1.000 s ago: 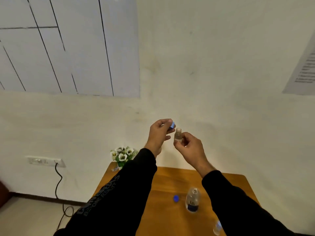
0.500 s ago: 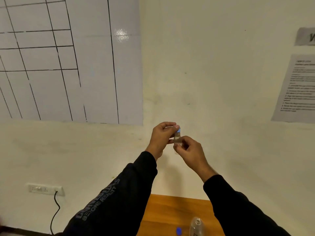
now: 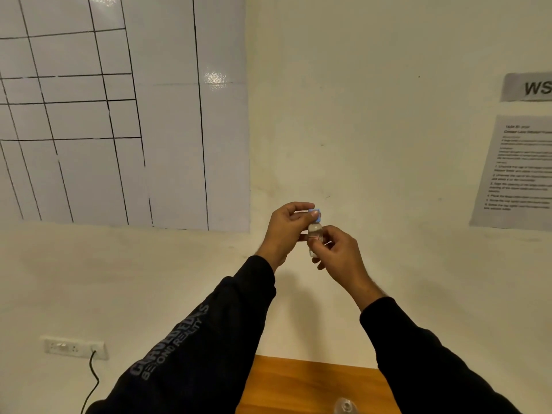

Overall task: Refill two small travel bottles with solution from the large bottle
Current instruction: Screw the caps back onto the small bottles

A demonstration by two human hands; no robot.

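A small clear travel bottle point(image 3: 314, 234) is held up in front of the wall, above the table. My right hand point(image 3: 339, 255) grips its body from the right. My left hand point(image 3: 285, 230) pinches the blue cap point(image 3: 317, 214), which sits on the bottle's neck. The open top of the large clear bottle point(image 3: 346, 407) peeks in at the bottom edge, standing on the wooden table point(image 3: 298, 386). The second travel bottle is out of view.
A white grid board point(image 3: 119, 115) hangs on the wall at the left. Printed sheets point(image 3: 521, 171) are stuck to the wall at the right. A wall socket point(image 3: 74, 348) with a black cable sits low at the left.
The blue cap went from beside the bottle's open neck onto it. The view tilted upward, so most of the table, the loose blue cap and the flowers dropped out of view.
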